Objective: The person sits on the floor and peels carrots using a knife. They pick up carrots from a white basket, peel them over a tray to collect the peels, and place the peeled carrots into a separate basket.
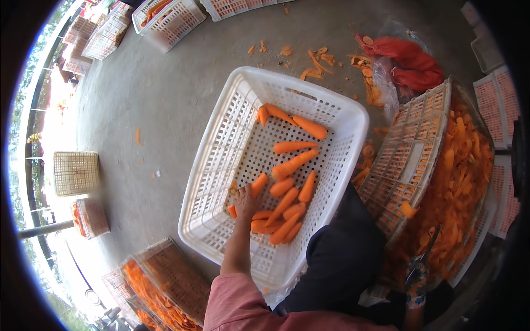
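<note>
A large white perforated plastic crate [244, 74] stands before me, with several whole orange carrots [294, 163] lying loose on its floor. My left hand [246, 202] reaches down inside it, at a carrot [259, 184] near the left side. The fingers overlap that carrot's lower end, and whether they grip it is hard to see. At the lower right, my right hand [415, 275], in a patterned glove or sleeve, holds a slim dark tool [432, 240], perhaps a knife or peeler. Its point is over a heap of carrot peelings [459, 165].
A worn plastic crate [408, 145] with the peelings leans at my right. Beyond it lie a red mesh bag [410, 62], clear plastic and scattered peel [319, 62]. More peel-filled crates [174, 269] stand lower left, and a carrot crate [174, 25] stands at the top.
</note>
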`<move>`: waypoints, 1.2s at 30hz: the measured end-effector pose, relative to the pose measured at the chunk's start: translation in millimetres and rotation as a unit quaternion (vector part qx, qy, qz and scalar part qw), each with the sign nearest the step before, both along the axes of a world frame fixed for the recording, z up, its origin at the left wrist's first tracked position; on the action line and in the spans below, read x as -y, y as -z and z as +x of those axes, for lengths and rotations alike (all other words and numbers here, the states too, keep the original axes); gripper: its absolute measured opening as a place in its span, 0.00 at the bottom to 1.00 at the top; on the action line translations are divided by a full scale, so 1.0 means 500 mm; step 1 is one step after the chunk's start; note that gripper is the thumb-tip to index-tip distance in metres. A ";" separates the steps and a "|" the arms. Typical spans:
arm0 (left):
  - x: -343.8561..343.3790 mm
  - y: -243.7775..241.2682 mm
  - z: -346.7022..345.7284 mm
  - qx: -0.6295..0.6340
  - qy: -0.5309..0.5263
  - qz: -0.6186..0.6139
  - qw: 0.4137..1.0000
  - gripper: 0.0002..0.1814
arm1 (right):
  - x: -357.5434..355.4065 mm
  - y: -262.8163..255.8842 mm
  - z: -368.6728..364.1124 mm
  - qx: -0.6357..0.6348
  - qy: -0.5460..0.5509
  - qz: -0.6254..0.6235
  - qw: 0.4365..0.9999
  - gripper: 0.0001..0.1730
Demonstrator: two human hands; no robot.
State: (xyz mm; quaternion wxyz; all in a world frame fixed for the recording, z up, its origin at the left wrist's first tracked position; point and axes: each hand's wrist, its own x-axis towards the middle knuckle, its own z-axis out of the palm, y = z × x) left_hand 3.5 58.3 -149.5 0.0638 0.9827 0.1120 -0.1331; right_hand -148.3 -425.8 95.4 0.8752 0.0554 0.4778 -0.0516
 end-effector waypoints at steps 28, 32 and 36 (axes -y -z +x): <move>0.682 -0.608 -0.177 0.305 0.456 -0.127 0.826 0.12 | -0.099 0.207 0.074 0.198 -0.064 -0.534 0.819 0.18; 0.658 -0.528 -0.181 0.132 0.531 -0.094 0.832 0.22 | 0.005 0.186 -0.026 0.189 0.123 -0.469 0.854 0.21; 0.708 -0.649 -0.201 0.067 0.624 -0.179 0.758 0.23 | 0.081 0.096 -0.090 0.244 0.058 -0.461 0.851 0.19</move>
